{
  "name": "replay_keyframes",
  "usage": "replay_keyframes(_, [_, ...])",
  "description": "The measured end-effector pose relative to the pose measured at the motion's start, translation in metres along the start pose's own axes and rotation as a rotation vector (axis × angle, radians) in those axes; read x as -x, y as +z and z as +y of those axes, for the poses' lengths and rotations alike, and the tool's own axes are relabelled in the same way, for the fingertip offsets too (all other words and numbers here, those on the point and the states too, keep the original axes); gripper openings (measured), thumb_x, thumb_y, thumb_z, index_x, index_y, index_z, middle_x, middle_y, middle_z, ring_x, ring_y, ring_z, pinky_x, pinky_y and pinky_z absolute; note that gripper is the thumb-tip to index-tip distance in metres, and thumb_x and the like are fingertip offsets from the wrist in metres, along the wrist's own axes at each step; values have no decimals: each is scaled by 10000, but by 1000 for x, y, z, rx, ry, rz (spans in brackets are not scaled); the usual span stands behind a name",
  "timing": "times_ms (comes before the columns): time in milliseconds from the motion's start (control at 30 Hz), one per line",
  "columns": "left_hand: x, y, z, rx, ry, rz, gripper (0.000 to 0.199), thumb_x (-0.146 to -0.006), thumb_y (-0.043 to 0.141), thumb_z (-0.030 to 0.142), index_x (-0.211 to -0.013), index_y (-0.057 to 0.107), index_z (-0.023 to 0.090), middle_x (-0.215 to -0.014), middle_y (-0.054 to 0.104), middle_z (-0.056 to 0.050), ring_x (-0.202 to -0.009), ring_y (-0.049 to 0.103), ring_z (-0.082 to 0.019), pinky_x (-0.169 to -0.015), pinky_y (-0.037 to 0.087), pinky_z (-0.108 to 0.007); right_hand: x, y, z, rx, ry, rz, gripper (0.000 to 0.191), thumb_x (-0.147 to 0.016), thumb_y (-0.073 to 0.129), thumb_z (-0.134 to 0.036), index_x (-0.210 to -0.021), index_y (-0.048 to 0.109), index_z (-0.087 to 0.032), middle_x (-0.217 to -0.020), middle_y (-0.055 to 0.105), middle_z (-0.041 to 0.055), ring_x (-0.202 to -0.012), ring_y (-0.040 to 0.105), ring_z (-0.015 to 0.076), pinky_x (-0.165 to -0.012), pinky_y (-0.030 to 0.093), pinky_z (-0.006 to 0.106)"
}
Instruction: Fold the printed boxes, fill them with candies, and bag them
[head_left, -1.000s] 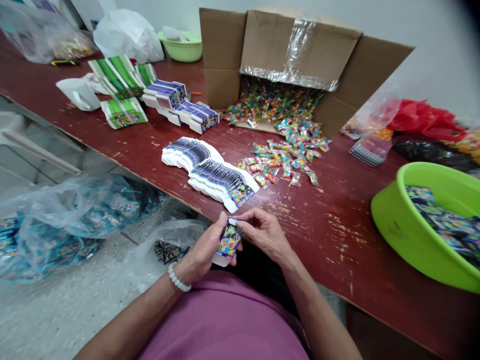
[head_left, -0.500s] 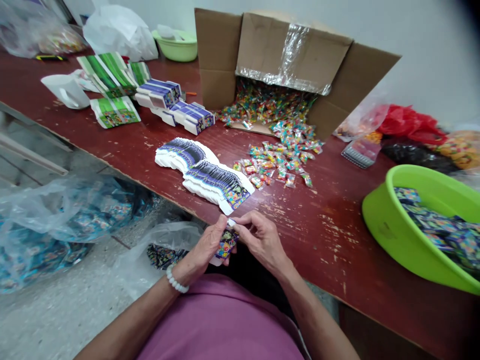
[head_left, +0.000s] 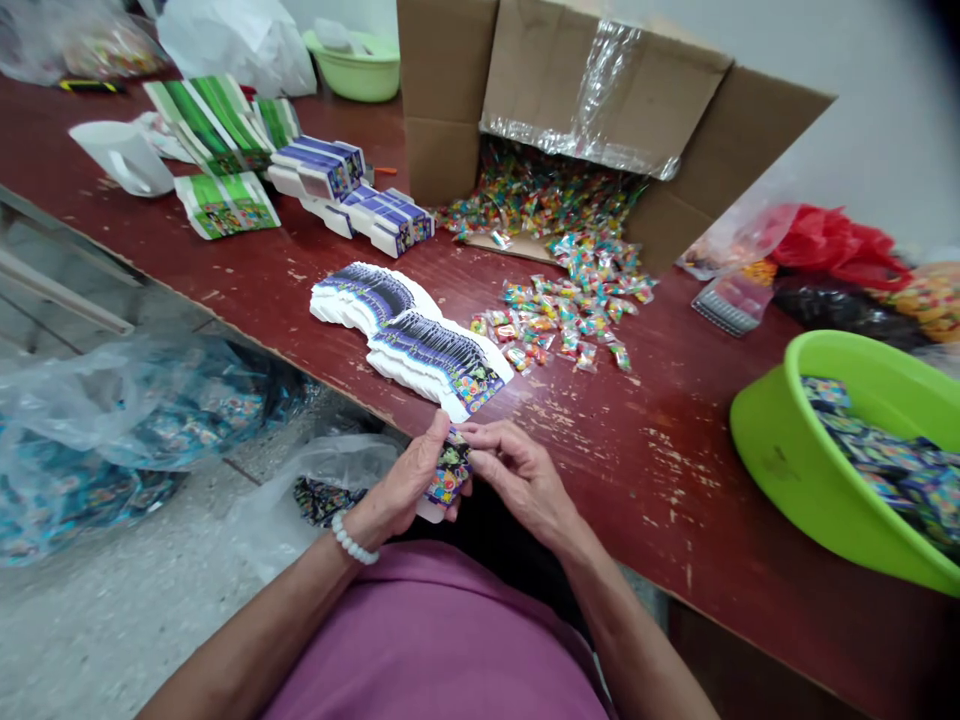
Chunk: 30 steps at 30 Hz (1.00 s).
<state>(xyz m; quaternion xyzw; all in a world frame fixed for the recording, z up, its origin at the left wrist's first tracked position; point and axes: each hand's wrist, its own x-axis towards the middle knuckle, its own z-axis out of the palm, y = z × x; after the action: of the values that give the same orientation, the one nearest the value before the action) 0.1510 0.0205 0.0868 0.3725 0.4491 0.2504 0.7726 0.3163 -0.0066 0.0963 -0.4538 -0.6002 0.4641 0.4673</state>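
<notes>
My left hand [head_left: 417,470] is wrapped round a small printed carton [head_left: 451,468], dark with bright coloured pictures, held just off the table's front edge. A white flap sticks out at the carton's lower end. With thumb and fingers, my right hand [head_left: 517,470] pinches the carton's upper right end. Just beyond my hands lies a fanned stack of flat purple-and-white cartons [head_left: 435,345] on the table. Small wrapped candies [head_left: 570,315] are spread to the right of that stack, spilling from a cardboard box [head_left: 442,150] tipped on its side.
A green basin [head_left: 772,440] holding dark printed packs stands at the right. Banded purple cartons [head_left: 390,220], banded green cartons [head_left: 229,205] and a white mug [head_left: 124,160] sit at the back left. Plastic bags [head_left: 150,410] with blue packs lie below the table's front edge [head_left: 255,345].
The white flap at the carton's upper end, visible before between my fingers, is now folded down out of sight. Both hands stay on the carton. The view has shifted slightly.
</notes>
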Motion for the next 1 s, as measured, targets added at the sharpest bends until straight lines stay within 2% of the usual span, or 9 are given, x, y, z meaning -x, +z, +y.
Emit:
replay_keyframes(133, [4, 0, -4, 109, -5, -14, 531, -908, 547, 606, -1265, 541, 212, -777, 671, -25, -544, 616, -139, -496, 502, -232, -13, -19, 15, 133, -8, -37, 214, -954, 588, -343, -1057, 753, -255, -1063, 709, 60, -992, 653, 198, -905, 510, 343])
replay_keyframes(267, [12, -1, -16, 163, -20, -93, 362, -895, 659, 425, -1156, 587, 185, -1027, 687, -86, -836, 656, -160, -716, 530, -254, -68, -57, 44, 458, -28, 291, 251, -945, 530, -260, -1078, 735, -207, -1072, 722, 85, -1034, 645, 246, -955, 494, 398])
replay_keyframes(300, [14, -2, -20, 165, -45, -136, 362, -872, 693, 404, -1137, 599, 177, -1044, 677, -87, -864, 640, -160, -739, 523, -257, -83, -64, 50, 562, -50, 307, 276, -931, 512, -206, -1098, 731, -188, -1133, 707, 106, -1082, 632, 255, -989, 479, 404])
replay_keyframes(433, [22, -15, -32, 116, -122, -223, 391, -738, 804, 311, -1047, 604, 181, -882, 630, -18, -749, 581, -141, -714, 492, -277, -119, -79, 68, 891, -67, 79, 388, -919, 458, -113, -1240, 667, -176, -1351, 619, 124, -1220, 576, 270, -1055, 437, 396])
replay_keyframes(567, [23, -48, -25, -269, -29, -171, 524, -689, 779, 232, -1184, 605, 250, -871, 613, 28, -795, 562, -158, -726, 457, -264, -117, -87, 67, 1063, 127, 11, 424, -924, 475, -162, -1327, 599, -197, -1339, 571, 159, -1090, 617, 293, -905, 489, 389])
replay_keyframes(700, [19, -80, -11, -757, -103, -336, 404, -630, 780, 248, -1033, 750, 246, -985, 687, -12, -954, 599, -242, -786, 458, -278, -107, -106, 59, 1070, 245, -17, 316, -820, 635, -206, -1130, 682, -170, -1119, 615, 148, -944, 620, 266, -808, 479, 353])
replay_keyframes(767, [18, -87, -8, -838, -175, -394, 305, -605, 768, 257, -907, 755, 220, -900, 690, -13, -885, 611, -241, -712, 461, -265, -101, -115, 58, 1061, 261, -13, 229, -765, 703, -247, -980, 694, -170, -997, 637, 104, -894, 611, 243, -769, 470, 328])
replay_keyframes(900, [21, -78, -7, -592, -221, -305, 305, -666, 673, 271, -962, 625, 219, -849, 626, 13, -746, 593, -181, -555, 437, -220, -82, -124, 59, 801, 298, 176, 221, -737, 741, -351, -840, 638, -185, -810, 648, 23, -747, 594, 186, -683, 443, 294])
replay_keyframes(1000, [22, -60, -6, -281, -138, -238, 305, -760, 620, 280, -1048, 537, 220, -938, 648, -11, -791, 632, -166, -601, 468, -219, -61, -112, 52, 447, 270, 412, 371, -657, 813, -427, -866, 617, -191, -776, 634, 1, -711, 583, 170, -662, 455, 291])
